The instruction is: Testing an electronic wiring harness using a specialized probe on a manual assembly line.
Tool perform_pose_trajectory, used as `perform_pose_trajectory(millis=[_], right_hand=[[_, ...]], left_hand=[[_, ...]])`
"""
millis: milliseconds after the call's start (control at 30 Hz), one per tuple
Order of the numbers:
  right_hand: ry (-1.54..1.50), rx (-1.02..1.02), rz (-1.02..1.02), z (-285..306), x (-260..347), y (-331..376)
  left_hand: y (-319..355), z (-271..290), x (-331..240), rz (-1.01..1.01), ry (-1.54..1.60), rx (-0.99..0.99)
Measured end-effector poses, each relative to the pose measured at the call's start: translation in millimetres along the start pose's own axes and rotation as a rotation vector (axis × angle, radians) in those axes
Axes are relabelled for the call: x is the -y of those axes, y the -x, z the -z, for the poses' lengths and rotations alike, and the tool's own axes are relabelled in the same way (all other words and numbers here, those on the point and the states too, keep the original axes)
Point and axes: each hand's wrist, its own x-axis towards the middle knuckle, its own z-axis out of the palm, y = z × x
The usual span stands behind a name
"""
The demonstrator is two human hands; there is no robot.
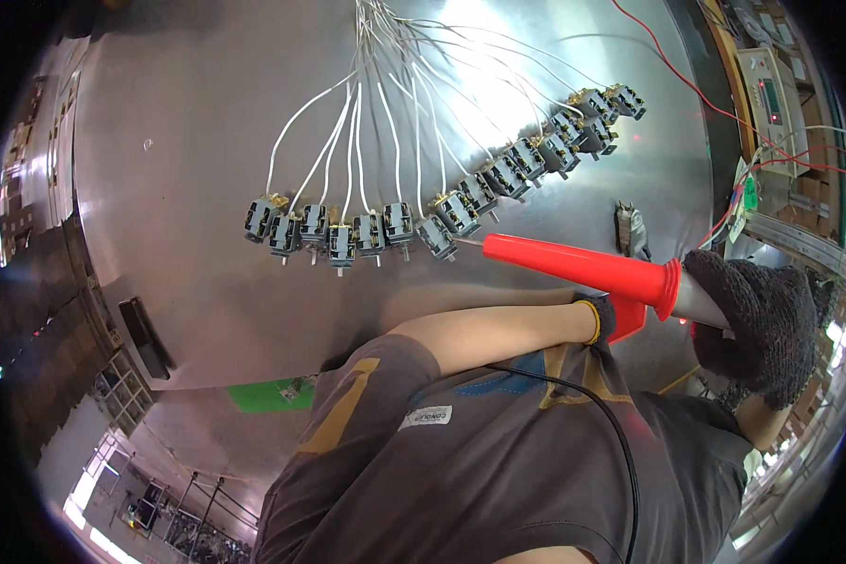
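Note:
My right hand (757,320), in a dark knit glove, is closed around the grey handle of a red test probe (573,263). The probe's thin metal tip reaches to a small grey-black switch (436,237) with a short shaft, and appears to touch it. Several like switches (508,177) lie in a bent row on the metal table (207,113), each with a white wire (392,122) running to a bundle at the far edge. My left hand (602,315), gloved with a yellow cuff, is beside a red plastic part (628,321) under the probe; its fingers are hidden.
A beige instrument box (771,108) with red lights stands at the far right, with red leads (677,75) near it. A dark grey object (632,230) lies right of the probe tip. A black bar (144,336) is near the table's left front edge, and a green mat (271,395) lies beyond it.

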Motion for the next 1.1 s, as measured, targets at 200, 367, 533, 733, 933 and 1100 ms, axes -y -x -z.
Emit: perform_pose_trajectory(millis=[200, 367, 533, 733, 933, 1100], right_hand=[[0.002, -0.006, 0.001, 0.3, 1.5, 0.3], [0.016, -0.008, -0.003, 3.6, 1.9, 0.2], [0.036, -0.002, -0.011, 8.9, 1.0, -4.2], [0.070, 0.007, -0.009, 10.4, 3.9, -16.8], [0.096, 0.022, -0.003, 11.8, 7.9, -30.6], [0.110, 0.037, -0.008, 12.3, 12.5, -36.3]], left_hand=[[-72.8, -55.7, 1.9, -0.528, 0.391, -0.705], [-96.8, -24.0, -37.8, -0.336, 0.111, -0.582], [-85.2, -10.1, -30.1, -0.361, 0.191, -0.592], [-66.1, -12.2, -10.3, -0.399, 0.301, -0.686], [-45.5, 6.7, -4.5, -0.428, 0.357, -0.769], [-47.4, -4.5, -8.4, -0.393, 0.343, -0.714]])
